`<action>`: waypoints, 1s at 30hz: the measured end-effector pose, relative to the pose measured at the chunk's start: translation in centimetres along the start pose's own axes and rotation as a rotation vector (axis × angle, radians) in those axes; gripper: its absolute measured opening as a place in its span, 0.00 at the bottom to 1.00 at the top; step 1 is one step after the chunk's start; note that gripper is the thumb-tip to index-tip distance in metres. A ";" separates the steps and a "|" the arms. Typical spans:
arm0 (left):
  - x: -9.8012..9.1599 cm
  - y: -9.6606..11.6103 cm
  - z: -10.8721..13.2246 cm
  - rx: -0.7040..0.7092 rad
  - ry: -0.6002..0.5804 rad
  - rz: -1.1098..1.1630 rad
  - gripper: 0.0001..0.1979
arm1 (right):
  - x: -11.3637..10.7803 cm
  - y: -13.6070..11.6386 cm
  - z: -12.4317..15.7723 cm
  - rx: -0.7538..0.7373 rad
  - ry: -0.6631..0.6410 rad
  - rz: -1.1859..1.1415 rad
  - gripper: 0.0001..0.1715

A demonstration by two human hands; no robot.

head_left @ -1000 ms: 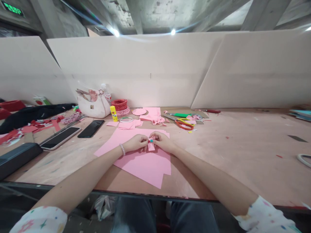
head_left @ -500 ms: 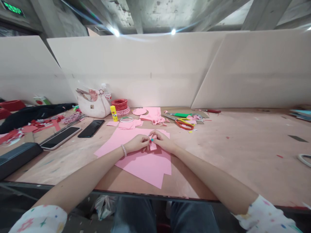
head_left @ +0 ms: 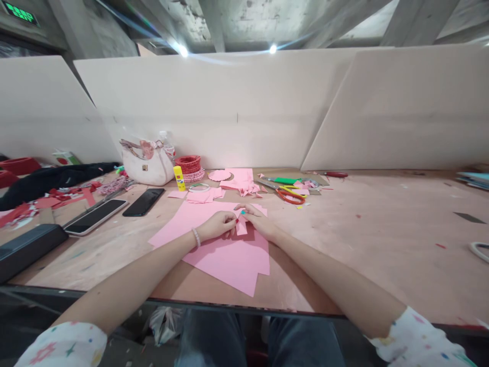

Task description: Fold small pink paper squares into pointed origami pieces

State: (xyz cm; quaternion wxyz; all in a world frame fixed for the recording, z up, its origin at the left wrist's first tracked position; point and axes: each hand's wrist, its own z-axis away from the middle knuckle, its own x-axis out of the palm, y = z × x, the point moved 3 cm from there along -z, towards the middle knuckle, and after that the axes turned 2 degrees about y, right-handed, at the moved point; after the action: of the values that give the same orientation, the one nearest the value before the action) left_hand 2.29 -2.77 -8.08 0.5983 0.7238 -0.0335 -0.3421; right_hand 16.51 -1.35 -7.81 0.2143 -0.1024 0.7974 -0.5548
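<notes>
Paper scrap (head_left: 241, 229), small and pink, pinched in the left hand's (head_left: 219, 225) grip; right hand (head_left: 256, 220) fingers its upper end, how tightly I can't tell; pink sheets (head_left: 233, 265) below on the tabletop (head_left: 355, 224), 2 phones (head_left: 143, 202) to the left.

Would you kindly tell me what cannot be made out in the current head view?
In the head view:
Small pink paper piece: full shape, partly covered by the left hand and right hand.
Clear bottle: lower part, hidden by the white handbag.
White curved object: the remainder, cut off by the right edge.
Yellow tube: label print, too small to read.
</notes>
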 end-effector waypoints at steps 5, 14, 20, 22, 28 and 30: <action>-0.4 -0.1 -0.1 -0.088 0.118 0.052 0.13 | -0.3 0.4 0.0 0.083 0.140 -0.051 0.20; -0.9 0.4 -0.3 -0.180 0.307 0.122 0.14 | 0.4 -0.4 -0.2 -0.100 0.098 0.195 0.13; -0.6 0.5 -0.1 -0.126 0.193 0.126 0.12 | 0.1 -1.2 0.1 -0.088 0.176 0.250 0.04; -0.7 0.6 0.0 -0.141 0.205 0.114 0.11 | 0.2 -1.2 0.1 -0.099 0.166 0.249 0.03; -0.6 0.0 -0.3 -0.142 0.214 0.102 0.13 | 0.5 -1.0 0.1 -0.122 0.096 0.252 0.04; -0.5 -0.1 -0.3 -0.124 0.201 0.095 0.14 | 0.3 -0.8 0.1 -0.116 0.113 0.247 0.05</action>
State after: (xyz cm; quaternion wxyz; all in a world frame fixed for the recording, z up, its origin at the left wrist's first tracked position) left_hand 2.02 -2.26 -7.97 0.6577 0.7136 0.0136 -0.2407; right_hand 16.19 -1.85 -7.13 0.2292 0.0156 0.8455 -0.4820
